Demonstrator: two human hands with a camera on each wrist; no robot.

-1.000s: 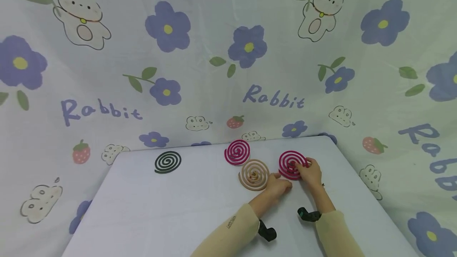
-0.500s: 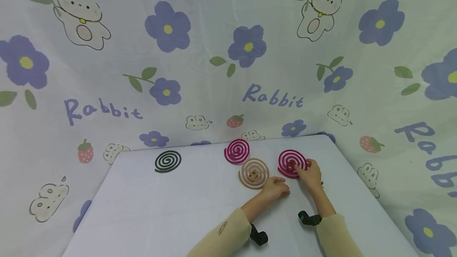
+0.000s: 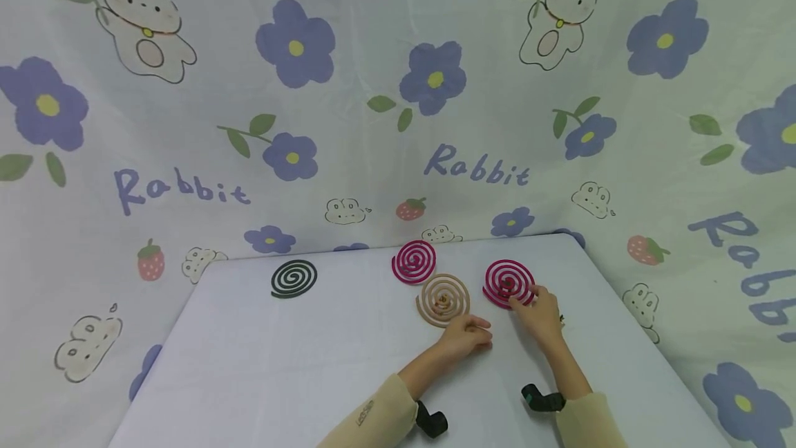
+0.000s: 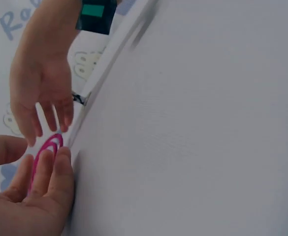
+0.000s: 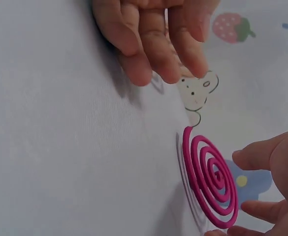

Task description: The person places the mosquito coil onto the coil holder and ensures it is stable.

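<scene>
A magenta mosquito coil (image 3: 508, 283) lies at the right of the table, with something small and dark at its centre. My right hand (image 3: 539, 314) is at its lower right edge, thumb and fingers spread; whether a fingertip touches it I cannot tell. In the right wrist view that coil (image 5: 217, 176) seems raised a little, with a shadow beside it. My left hand (image 3: 461, 337) holds nothing, its fingers loosely extended just below a tan mosquito coil (image 3: 443, 289). A second magenta coil (image 3: 414, 261) lies behind the tan one.
A dark green mosquito coil (image 3: 294, 278) lies farther left on the white-covered table (image 3: 267, 365). A printed rabbit-and-flower cloth (image 3: 367, 164) hangs behind. Black cameras (image 3: 543, 398) sit at both wrists. A small dark item (image 3: 562, 319) shows beside the right hand.
My left hand has drawn back to the lower left, away from the right-hand magenta coil. My right hand's thumb has slid from that coil's middle to its lower edge. The coils stay about where they were.
</scene>
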